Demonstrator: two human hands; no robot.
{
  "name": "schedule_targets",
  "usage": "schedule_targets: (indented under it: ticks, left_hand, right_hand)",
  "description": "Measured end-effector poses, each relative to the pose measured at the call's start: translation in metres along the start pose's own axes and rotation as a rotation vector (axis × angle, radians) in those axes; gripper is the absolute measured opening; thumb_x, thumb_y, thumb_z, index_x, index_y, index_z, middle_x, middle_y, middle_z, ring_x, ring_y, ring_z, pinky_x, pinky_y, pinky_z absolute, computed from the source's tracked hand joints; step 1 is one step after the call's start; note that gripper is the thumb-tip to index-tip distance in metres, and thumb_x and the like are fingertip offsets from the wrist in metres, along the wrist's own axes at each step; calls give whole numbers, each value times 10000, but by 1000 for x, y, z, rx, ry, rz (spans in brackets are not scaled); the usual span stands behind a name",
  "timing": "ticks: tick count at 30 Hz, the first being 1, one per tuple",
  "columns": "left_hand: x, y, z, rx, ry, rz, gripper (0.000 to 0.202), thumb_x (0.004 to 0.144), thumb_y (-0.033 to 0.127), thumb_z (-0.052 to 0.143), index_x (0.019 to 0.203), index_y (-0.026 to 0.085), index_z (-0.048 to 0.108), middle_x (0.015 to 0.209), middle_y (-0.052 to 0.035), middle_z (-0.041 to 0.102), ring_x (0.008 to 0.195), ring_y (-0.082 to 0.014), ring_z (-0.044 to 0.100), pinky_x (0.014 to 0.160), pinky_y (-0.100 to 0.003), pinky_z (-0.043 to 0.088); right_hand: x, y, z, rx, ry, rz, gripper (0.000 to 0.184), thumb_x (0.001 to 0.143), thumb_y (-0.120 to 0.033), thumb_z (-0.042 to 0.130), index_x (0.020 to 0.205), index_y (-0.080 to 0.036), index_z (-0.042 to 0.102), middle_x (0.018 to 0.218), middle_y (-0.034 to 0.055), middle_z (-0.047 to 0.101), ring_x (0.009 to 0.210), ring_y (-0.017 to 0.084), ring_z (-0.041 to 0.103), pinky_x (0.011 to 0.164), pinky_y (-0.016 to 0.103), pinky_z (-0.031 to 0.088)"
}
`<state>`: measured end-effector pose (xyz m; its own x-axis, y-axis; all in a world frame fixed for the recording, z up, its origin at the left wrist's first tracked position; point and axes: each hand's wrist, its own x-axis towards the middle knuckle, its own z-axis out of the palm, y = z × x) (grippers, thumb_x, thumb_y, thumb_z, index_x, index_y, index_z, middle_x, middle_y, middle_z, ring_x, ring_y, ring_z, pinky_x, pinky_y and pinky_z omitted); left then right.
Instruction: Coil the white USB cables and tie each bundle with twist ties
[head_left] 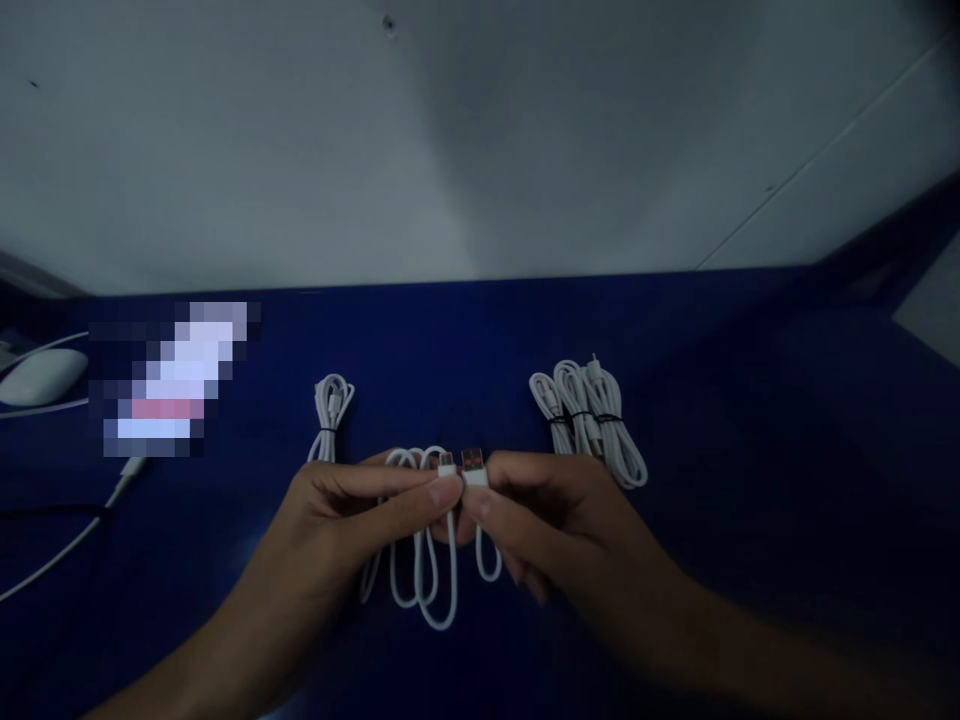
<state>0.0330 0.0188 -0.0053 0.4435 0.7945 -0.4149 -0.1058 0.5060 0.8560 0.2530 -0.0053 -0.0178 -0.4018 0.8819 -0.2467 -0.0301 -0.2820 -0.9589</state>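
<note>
My left hand (352, 520) pinches one plug end of a loose white cable (421, 575), thumb and forefinger closed on it. My right hand (551, 515) pinches the other plug (472, 467), a wide one with a reddish insert. Both plugs meet side by side above the blue table cover (712, 400). The cable's loops hang between and below my hands.
A tied white cable bundle (330, 410) lies behind my left hand. Two or three tied bundles (589, 415) lie behind my right hand. A white mouse (41, 377) and cords sit at the far left, beside a blurred patch. A pale wall rises behind.
</note>
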Motion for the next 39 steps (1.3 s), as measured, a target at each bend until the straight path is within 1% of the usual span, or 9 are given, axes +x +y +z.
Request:
schedule_targets:
  ticks: [11, 14, 17, 21, 26, 29, 32, 36, 39]
  left_hand:
    - [-1, 1, 1, 11, 28, -36, 198, 1051, 292, 822, 929, 282, 978, 992, -56, 927, 937, -249, 840, 1043, -379, 592]
    - [-1, 1, 1, 17, 30, -32, 199, 1053, 292, 821, 932, 282, 978, 946, -49, 925, 892, -235, 833, 1041, -374, 591]
    - [-1, 1, 0, 20, 28, -24, 197, 1053, 295, 823, 934, 277, 978, 946, -54, 927, 870, -228, 832, 1022, -365, 602]
    - [1, 1, 0, 5, 20, -17, 170, 1039, 276, 837, 949, 260, 980, 961, -70, 931, 902, -250, 853, 950, -349, 625]
    - [-1, -4, -2, -26, 23, -19, 156, 1039, 251, 837, 977, 264, 978, 1018, -68, 935, 986, -254, 858, 976, -336, 627]
    - [-3, -6, -3, -31, 25, -19, 148, 1041, 267, 832, 1010, 262, 976, 1106, -84, 933, 1042, -273, 855, 911, -332, 637]
    - [-3, -5, -3, -26, 29, -25, 143, 1036, 281, 839, 1002, 258, 977, 1074, -90, 933, 1018, -277, 857, 865, -329, 635]
    - [0, -2, -2, -26, 37, -23, 138, 1034, 280, 844, 999, 258, 975, 989, -78, 929, 950, -264, 860, 884, -338, 639]
    - [2, -4, -2, -19, 26, -12, 164, 1049, 286, 826, 967, 250, 964, 1011, -77, 926, 988, -268, 857, 945, -352, 641]
  right_hand:
    - [1, 0, -1, -17, 7, 4, 329, 1163, -423, 682, 939, -214, 802, 672, -59, 565, 612, 84, 522, 579, 194, 442]
    - [1, 0, -1, -15, 4, -4, 340, 1160, -447, 685, 947, -211, 805, 684, -55, 575, 613, 84, 528, 570, 194, 439]
    - [2, 0, 0, -11, 5, -5, 337, 1162, -421, 684, 931, -202, 796, 690, -55, 588, 608, 78, 529, 570, 187, 441]
    - [2, -1, 0, -10, 8, 1, 330, 1159, -408, 689, 928, -199, 796, 678, -62, 578, 605, 73, 532, 567, 172, 445]
    - [0, -1, 0, -11, 7, -13, 329, 1169, -402, 681, 934, -208, 803, 681, -65, 585, 612, 66, 533, 579, 161, 449]
    - [0, 0, 0, -17, 7, -23, 348, 1169, -427, 682, 927, -212, 810, 649, -71, 564, 588, 65, 516, 562, 162, 435]
    - [1, 1, 0, -21, 9, -27, 357, 1169, -448, 680, 931, -217, 814, 649, -71, 569, 589, 66, 523, 562, 163, 439]
    - [0, 0, 0, -31, 7, -25, 364, 1174, -450, 671, 925, -221, 805, 652, -72, 562, 594, 67, 517, 566, 161, 439]
    - [-1, -1, 0, -42, 8, -18, 374, 1186, -432, 645, 916, -220, 794, 675, -65, 579, 609, 71, 531, 571, 162, 449]
